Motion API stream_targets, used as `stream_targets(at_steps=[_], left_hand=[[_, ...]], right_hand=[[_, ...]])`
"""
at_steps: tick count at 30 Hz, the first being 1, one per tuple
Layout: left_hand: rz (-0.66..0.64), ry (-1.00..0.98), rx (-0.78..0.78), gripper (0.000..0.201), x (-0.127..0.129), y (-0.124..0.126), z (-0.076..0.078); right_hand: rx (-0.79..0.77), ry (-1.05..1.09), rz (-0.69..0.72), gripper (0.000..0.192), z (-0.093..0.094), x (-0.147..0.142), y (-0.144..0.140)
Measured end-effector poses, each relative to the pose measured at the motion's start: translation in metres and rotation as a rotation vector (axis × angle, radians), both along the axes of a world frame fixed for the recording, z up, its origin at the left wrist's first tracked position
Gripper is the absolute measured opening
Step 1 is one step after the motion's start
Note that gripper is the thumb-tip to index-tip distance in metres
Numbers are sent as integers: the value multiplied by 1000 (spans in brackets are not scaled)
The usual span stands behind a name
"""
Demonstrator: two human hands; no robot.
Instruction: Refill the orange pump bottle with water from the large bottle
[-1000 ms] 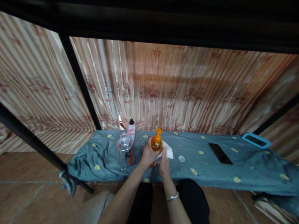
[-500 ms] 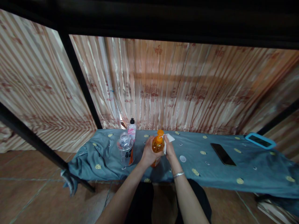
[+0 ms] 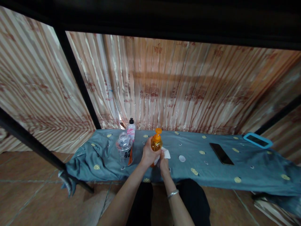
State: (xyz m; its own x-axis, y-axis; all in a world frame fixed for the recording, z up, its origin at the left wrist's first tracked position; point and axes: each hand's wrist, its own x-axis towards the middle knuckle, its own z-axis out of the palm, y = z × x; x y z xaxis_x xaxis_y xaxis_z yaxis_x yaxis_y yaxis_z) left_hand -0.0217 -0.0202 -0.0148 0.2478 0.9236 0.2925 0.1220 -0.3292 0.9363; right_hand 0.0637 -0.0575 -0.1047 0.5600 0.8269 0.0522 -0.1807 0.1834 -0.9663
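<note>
Your left hand [image 3: 147, 154] is wrapped around the body of the orange pump bottle [image 3: 156, 144], fingers closed on it, holding it upright just below the centre of the frame. Your right hand [image 3: 164, 163] sits directly right of and slightly below the bottle, fingers pinched on a white cloth [image 3: 166, 153] that lies against the bottle's lower side. A metal bracelet [image 3: 172, 194] rings that wrist.

The bottle stands over the teal patterned sheet [image 3: 211, 169] covering the low platform across the middle of the frame. Left of the bottle stands a clear plastic container [image 3: 124, 150]. Behind that is a white bottle with a black cap [image 3: 131, 129]. A small white cap [image 3: 182, 158] lies on the sheet just right of your hands. A black phone [image 3: 221, 153] rests further right, and a blue-framed tablet [image 3: 258, 140] lies at the right edge. A striped curtain [image 3: 176, 91] hangs behind.
</note>
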Motion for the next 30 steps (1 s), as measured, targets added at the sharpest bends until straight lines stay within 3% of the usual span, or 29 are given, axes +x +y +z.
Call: stream_targets(at_steps=[4,10,13,19,22,24,30], left_hand=[[29,-38,-11,65,0,-6,1],[28,-190,-87,58,0,-15,-11],[19,-213,-108,63,0,-17,-17],[-7,-189,-81,64,-6,-11,-19],[-49,-174,-81,64,-12,-5,-17],[-57,-147,-75,64,-15,1,-15],[-56,-111,-54,60,-19,20,-8]], right_hand=[[23,123,-85,50,30,-14,-5],[119,146,-44,46,73,-13,9],[95,146,-24,45,71,-8,13],[-2,165,-16,46,36,-11,6],[-44,148,-32,48,27,-13,-1],[-39,112,-41,50,35,-12,-4],[79,-129,-22,57,84,-10,-4]])
